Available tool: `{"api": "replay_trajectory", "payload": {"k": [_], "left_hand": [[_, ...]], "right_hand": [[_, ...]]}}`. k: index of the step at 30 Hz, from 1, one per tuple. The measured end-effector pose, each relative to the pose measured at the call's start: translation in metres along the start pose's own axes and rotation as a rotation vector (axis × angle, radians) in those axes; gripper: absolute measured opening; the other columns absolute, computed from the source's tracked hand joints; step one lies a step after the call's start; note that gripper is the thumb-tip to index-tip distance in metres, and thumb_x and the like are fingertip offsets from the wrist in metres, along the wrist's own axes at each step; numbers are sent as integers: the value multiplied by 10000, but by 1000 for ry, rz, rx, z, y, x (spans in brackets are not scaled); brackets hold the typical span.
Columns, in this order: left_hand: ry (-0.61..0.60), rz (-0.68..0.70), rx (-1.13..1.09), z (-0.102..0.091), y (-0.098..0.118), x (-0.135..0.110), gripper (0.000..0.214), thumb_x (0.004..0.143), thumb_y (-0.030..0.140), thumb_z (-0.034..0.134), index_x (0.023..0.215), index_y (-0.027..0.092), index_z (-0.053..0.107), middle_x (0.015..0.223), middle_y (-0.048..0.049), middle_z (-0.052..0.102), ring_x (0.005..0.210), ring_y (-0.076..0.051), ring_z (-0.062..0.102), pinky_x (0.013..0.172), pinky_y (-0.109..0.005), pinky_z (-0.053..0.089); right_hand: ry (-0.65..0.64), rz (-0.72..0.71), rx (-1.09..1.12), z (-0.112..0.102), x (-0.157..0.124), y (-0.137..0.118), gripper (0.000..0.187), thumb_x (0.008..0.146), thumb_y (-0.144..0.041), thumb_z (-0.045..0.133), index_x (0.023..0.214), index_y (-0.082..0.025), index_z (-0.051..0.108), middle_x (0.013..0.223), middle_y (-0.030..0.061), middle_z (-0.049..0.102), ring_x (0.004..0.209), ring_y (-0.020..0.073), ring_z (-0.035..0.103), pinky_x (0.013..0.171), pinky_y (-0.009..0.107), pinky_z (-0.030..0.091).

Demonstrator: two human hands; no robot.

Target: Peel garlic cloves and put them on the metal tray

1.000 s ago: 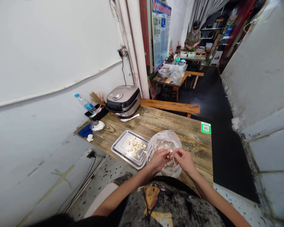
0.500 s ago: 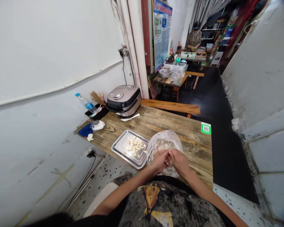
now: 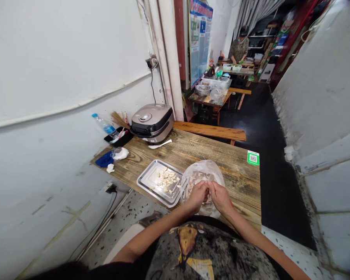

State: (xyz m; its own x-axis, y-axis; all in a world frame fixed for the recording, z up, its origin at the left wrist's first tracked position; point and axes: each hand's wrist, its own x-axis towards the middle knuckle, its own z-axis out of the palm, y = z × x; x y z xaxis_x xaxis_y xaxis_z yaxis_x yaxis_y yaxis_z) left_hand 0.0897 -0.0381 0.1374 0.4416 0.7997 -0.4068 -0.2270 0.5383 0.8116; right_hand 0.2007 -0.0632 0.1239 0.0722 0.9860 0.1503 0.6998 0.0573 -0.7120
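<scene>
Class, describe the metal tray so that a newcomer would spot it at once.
Find the wooden table nearest the camera. Near its close edge sits a translucent plastic bag; just left of that lies the metal tray. Unlike the bag, it is flat, rectangular and shiny, with pale pieces scattered on it.

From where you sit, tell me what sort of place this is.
Probably a small, simple eatery: a wooden table has a green-framed QR code at one corner, a long bench stands along its far side, and an electric cooker sits on top.
</scene>
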Motion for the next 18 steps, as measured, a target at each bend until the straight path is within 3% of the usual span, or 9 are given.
{"api": "replay_trajectory", "payload": {"k": [4, 7, 12, 15, 18], "left_hand": [[-251, -261, -177, -1, 7, -6, 290, 690, 256, 521, 551, 186, 276, 453, 102, 169, 363, -24, 115, 386, -192, 62], [-336, -383, -259, -1, 15, -10, 284, 729, 240, 469, 537, 183, 268, 440, 95, 166, 347, -28, 123, 374, -190, 63], [-320, -399, -343, 1, 23, -10, 317, 792, 322, 447, 555, 179, 292, 424, 97, 157, 336, -32, 112, 360, -181, 60], [-317, -450, -338, 0, 21, -8, 357, 797, 330, 437, 535, 190, 239, 410, 99, 140, 329, -35, 98, 359, -188, 51], [-254, -426, -243, 2, 14, -9, 400, 790, 399, 448, 531, 202, 215, 404, 105, 137, 326, -35, 97, 368, -195, 53]], "right_hand": [[2, -261, -76, -8, -1, 4, 391, 901, -355, 240, 600, -201, 434, 558, 5, 420, 547, 130, 392, 586, 254, 323], [-22, -304, 4, -14, 0, 5, 355, 891, -355, 270, 606, -206, 419, 576, 0, 408, 568, 133, 387, 586, 256, 324], [-31, -37, 290, -19, 1, -4, 339, 908, -377, 236, 676, -204, 413, 580, -26, 406, 547, 124, 406, 546, 238, 342], [-91, -114, 227, -23, -1, -7, 245, 896, -371, 309, 837, -196, 471, 709, 2, 503, 650, 136, 467, 624, 253, 373], [-137, -270, 57, -27, 0, -6, 240, 893, -335, 324, 811, -195, 501, 736, 25, 514, 681, 150, 464, 644, 269, 368]]}}
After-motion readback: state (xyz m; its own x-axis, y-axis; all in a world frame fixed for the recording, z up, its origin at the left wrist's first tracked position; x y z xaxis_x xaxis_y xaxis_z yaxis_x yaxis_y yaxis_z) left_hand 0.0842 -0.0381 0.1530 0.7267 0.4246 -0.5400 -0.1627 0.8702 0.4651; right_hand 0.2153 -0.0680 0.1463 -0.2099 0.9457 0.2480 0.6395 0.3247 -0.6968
